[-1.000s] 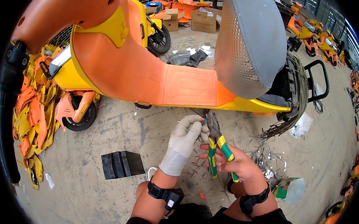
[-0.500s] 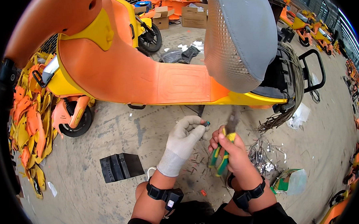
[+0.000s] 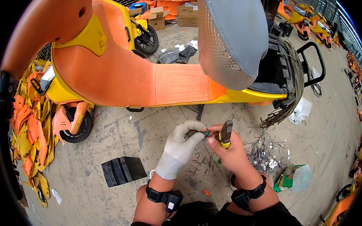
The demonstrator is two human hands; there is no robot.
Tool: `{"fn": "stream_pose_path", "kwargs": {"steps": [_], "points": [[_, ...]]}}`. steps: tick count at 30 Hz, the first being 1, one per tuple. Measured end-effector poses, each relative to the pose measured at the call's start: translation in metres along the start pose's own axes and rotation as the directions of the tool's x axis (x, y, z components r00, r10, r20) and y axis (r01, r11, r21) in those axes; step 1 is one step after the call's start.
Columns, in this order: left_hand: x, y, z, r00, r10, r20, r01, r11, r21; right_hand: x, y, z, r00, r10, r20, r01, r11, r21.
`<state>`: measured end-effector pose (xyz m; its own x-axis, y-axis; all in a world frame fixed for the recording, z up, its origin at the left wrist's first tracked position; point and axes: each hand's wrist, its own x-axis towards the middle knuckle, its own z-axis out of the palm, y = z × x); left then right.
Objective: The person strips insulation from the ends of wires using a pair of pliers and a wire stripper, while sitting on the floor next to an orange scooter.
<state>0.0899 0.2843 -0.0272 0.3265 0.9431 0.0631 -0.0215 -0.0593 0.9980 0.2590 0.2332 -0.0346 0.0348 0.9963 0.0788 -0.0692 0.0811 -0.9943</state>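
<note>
My left hand, in a pale knit glove, is closed with thumb and forefinger pinching a small teal-and-dark piece, too small to name. My bare right hand is wrapped round pliers with yellow-and-green grips. Their jaws point up past my thumb, and most of the handles hide in my palm. Its thumb and forefinger tips also reach the small piece, close against the gloved fingertips. Both hands are in front of the orange-and-yellow scooter, whose grey seat is tipped up.
A black box stands on the floor at left. Cut wire scraps lie right of my hands, near a green-and-clear container. A wire bundle hangs off the scooter's rear. Orange and yellow panels are heaped at far left.
My right hand has moved left to meet the left hand at the small piece. The pliers have shifted within its grip, the handles now mostly hidden. The view has shifted slightly.
</note>
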Motion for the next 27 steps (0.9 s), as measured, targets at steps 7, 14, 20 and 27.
{"fn": "stream_pose_path", "kwargs": {"steps": [7,14,20,27], "points": [[0.000,0.005,0.001,0.992,0.119,0.047,-0.127,0.969,0.213,-0.002,-0.002,-0.001,0.994,-0.100,-0.033,0.097,0.992,-0.079],[0.000,0.009,0.004,0.956,0.285,0.066,-0.290,0.902,0.321,-0.001,-0.010,-0.013,0.989,-0.122,0.078,0.138,0.957,-0.255],[-0.002,0.002,0.001,0.912,0.402,0.085,-0.404,0.838,0.366,0.002,-0.020,-0.012,0.978,-0.160,0.132,0.202,0.881,-0.427],[0.000,0.005,-0.003,0.869,0.455,0.192,-0.487,0.726,0.485,0.003,-0.017,-0.019,0.961,-0.203,0.186,0.271,0.813,-0.515]]}}
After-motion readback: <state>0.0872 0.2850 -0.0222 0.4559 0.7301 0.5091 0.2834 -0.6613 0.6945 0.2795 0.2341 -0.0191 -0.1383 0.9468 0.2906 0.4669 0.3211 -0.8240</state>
